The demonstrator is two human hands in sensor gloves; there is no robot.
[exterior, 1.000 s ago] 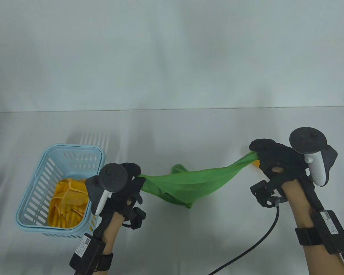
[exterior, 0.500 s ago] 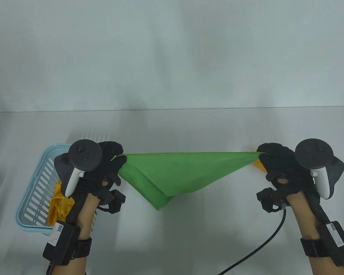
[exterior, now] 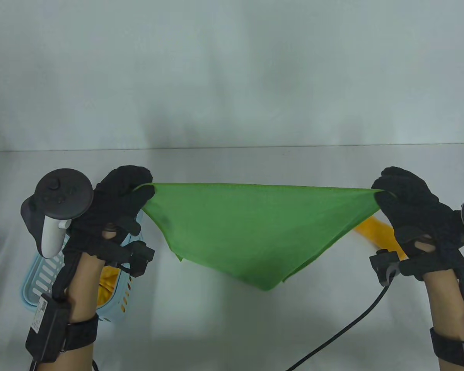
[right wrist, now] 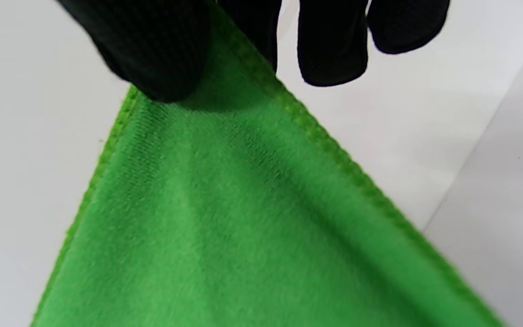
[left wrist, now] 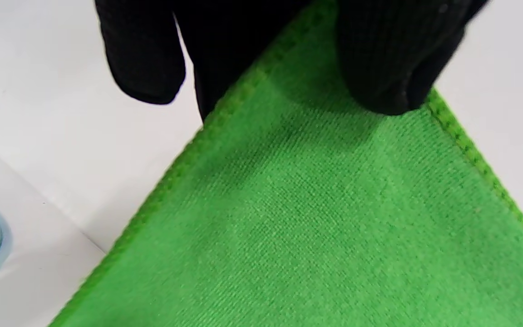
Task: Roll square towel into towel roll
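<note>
A: Towel (exterior: pixel 251 232)?

B: I'm holding it taut above the table (exterior: pixel 232 328), top edge running left to right; left hand (exterior: pixel 114 208) and right hand (exterior: pixel 413 208) each pinching a top corner, the rest hanging toward me.

A: Change?

B: It's spreading wider and higher than before.

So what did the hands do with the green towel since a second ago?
Both hands, left hand and right hand, moved apart and away from the person, pulling the bunched green towel open and taut. Each keeps its pinch on a corner. The blue basket stayed put.
</note>
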